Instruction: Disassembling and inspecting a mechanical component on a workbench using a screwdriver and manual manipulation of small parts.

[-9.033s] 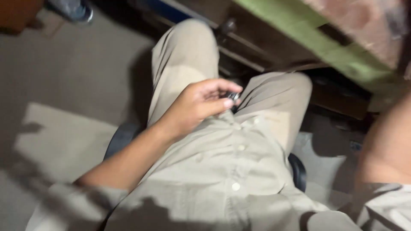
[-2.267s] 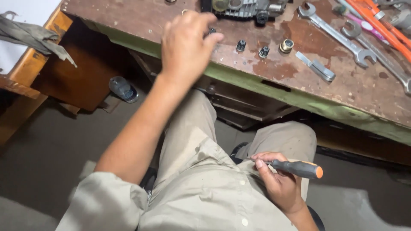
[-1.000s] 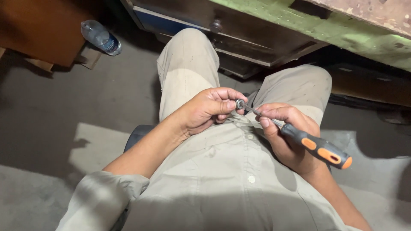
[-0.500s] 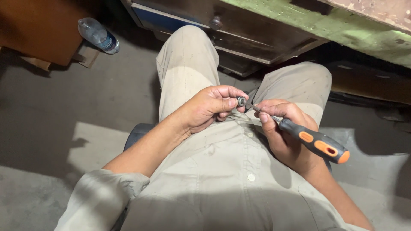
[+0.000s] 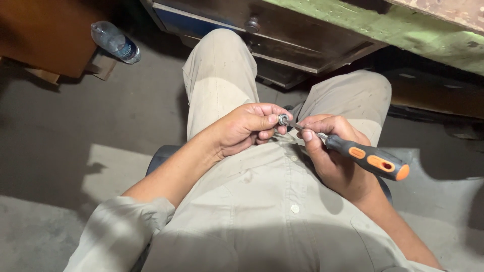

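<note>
Two hands meet over the seated person's lap in the head view. The left hand (image 5: 249, 127) is curled shut, its thumb and fingertips pinching a small round metal part (image 5: 283, 119), ring-shaped and silvery, held up just above the shirt front. The right hand (image 5: 330, 156) is closed around a screwdriver (image 5: 367, 159) with a black and orange handle; the handle juts out to the right past the palm, and the thin shaft runs left along the forefinger until its tip touches the metal part. Both forearms come in from below, elbows out, wrists bent inward so the knuckles nearly meet.

Beneath the hands are pale khaki trousers and a buttoned shirt of the same colour. The floor (image 5: 65, 131) is grey concrete, patchy with light. A clear plastic bottle (image 5: 115, 42) lies on it at the upper left, beside a brown wooden piece. Across the top runs the green-painted edge of the counter (image 5: 403, 35), with a dark drawer and its round knob (image 5: 252, 24) under it.

Compared with half a second ago, little has changed: the grips are the same, and the screwdriver handle sits slightly lower.
</note>
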